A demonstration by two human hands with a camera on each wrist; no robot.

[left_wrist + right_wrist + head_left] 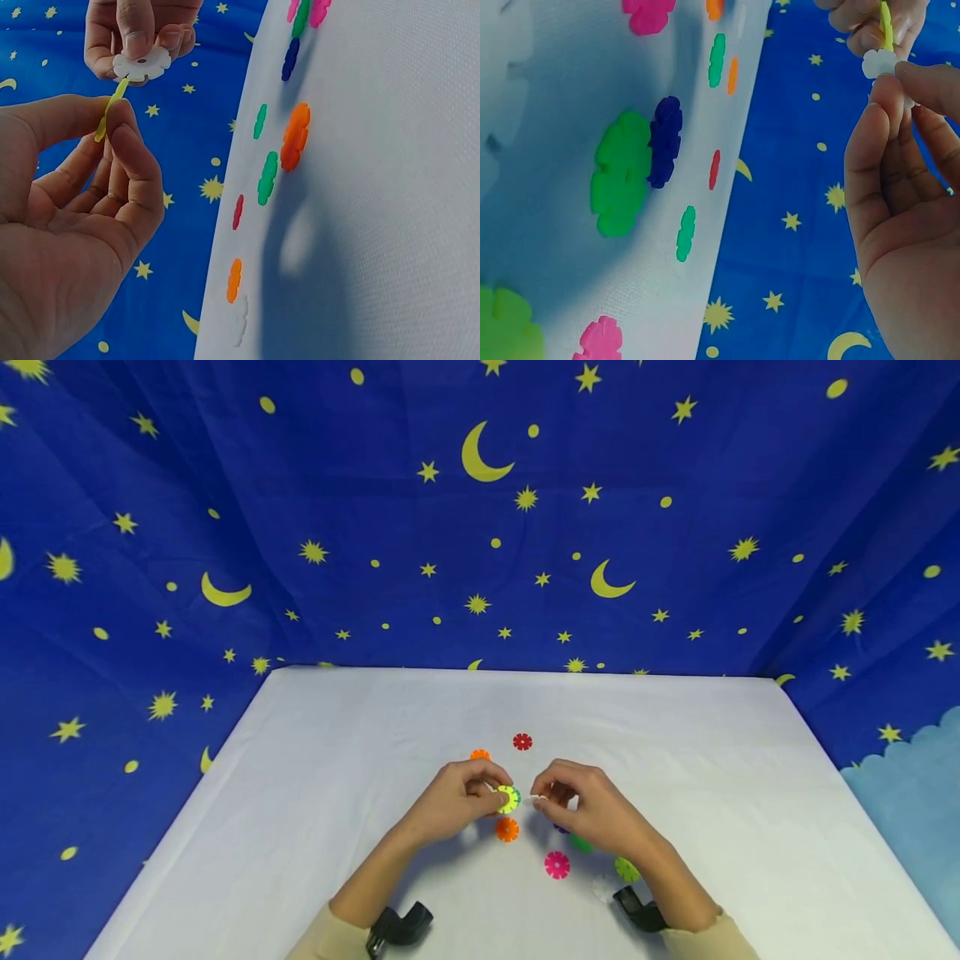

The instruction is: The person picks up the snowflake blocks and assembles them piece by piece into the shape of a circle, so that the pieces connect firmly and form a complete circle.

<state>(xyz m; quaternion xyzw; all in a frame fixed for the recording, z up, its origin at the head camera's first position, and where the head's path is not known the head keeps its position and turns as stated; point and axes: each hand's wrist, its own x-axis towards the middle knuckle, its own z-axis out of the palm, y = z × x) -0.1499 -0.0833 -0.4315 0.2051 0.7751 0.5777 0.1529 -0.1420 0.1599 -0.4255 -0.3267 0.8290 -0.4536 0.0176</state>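
Observation:
My left hand (459, 799) pinches a yellow notched plastic disc (511, 800) between thumb and fingers. Facing it, my right hand (592, 800) holds a white notched disc (148, 66) by its rim. In the left wrist view the yellow disc stands edge-on, and its tip meets the white disc's rim at a notch; how deep it sits there I cannot tell. Both discs are held above the white table (360, 727). Just below my left hand lies an orange disc (507, 830). A green disc (622, 176) and a dark blue disc (666, 142) lie beneath my right hand.
Several more notched discs are scattered on the table, among them a red disc (522, 742), another orange disc (479, 755), a pink disc (557, 865), a lime disc (627, 869) and a clear-white disc (603, 887). A blue star-patterned cloth (450, 527) hangs round the table.

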